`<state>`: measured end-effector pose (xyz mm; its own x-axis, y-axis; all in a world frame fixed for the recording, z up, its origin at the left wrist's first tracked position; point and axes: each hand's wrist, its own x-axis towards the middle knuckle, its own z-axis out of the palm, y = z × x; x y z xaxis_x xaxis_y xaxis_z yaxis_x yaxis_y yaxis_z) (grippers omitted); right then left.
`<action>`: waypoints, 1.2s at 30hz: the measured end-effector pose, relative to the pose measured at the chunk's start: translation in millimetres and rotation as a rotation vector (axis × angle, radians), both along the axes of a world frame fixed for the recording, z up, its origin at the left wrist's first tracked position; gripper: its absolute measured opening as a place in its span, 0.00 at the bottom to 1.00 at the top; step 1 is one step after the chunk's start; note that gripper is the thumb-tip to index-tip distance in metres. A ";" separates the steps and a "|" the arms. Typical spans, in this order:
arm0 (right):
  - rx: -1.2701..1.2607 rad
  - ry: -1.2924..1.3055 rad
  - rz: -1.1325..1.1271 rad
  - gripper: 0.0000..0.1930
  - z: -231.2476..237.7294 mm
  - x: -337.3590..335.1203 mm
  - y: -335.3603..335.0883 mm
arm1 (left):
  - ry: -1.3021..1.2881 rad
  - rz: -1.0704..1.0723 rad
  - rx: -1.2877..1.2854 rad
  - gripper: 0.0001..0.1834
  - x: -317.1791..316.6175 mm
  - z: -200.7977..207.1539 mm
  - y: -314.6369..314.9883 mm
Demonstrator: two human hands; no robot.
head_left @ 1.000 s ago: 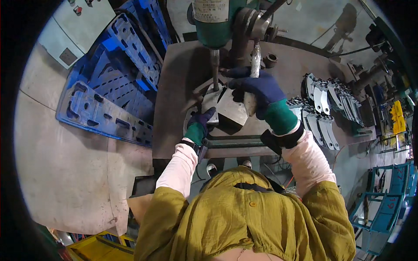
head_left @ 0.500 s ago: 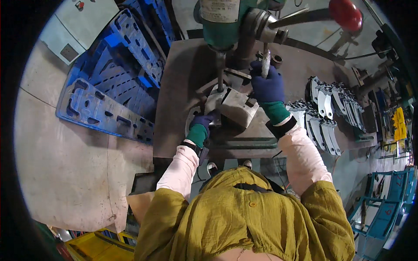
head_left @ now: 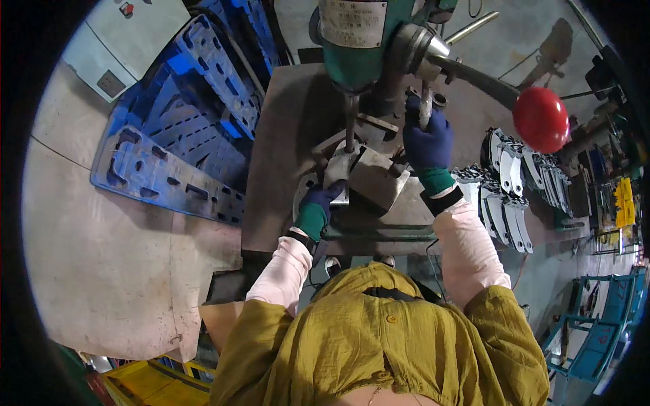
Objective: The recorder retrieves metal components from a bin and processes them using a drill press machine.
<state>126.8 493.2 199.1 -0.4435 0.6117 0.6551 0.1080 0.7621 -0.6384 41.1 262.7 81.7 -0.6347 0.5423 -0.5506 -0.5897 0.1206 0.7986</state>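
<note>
A green drill press (head_left: 355, 68) stands ahead of me, its spindle (head_left: 351, 125) reaching down to a metal block fixture (head_left: 379, 179). My right hand (head_left: 428, 141), in a navy glove with a green cuff, is closed round a pale wrapped feed handle (head_left: 426, 107) at the press's right side. Another lever from the same hub ends in a red ball knob (head_left: 541, 120). My left hand (head_left: 319, 201), gloved alike, is closed on a curved metal plate (head_left: 304, 191) at the fixture's left, fingertips against the fixture. The glove hides part of the plate.
Stacks of curved metal plates (head_left: 497, 210) lie on the right of the brown worktable (head_left: 281, 135). Blue plastic pallets (head_left: 169, 176) stand to the left, beside a pale cabinet (head_left: 135, 34). A blue metal rack (head_left: 602, 325) is at the lower right.
The feed levers have turned, bringing the red knob down toward me. My right hand has shifted slightly with its handle. My left hand stays at the plate; the whole view has shifted a little.
</note>
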 end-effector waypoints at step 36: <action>-0.450 -0.170 0.242 0.11 -6.7 4.9 -6.0 | -0.006 0.148 -0.139 0.22 -4.4 -26.9 8.8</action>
